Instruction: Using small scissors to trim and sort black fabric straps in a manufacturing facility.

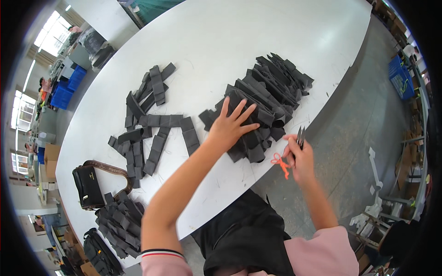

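Observation:
My left hand (230,126) lies with fingers spread on the near end of a long pile of dark grey folded fabric strips (271,87). The fabric under the palm is hidden. My right hand (298,161) is closed around a pair of thread snips (301,137), held beyond the near right edge of the table, their dark pointed blades upward. An orange cord tied in a bow (279,163) hangs beside the fingers. Left of my left forearm, more strips (154,120) of joined grey squares are scattered across the white table (221,41).
A black shoulder bag (89,186) with a brown patterned strap sits at the table's left. Near it are another heap of grey pieces (120,224) and a black backpack (102,253). Blue crates (400,77) and shelving stand to the right, past the grey floor (338,124).

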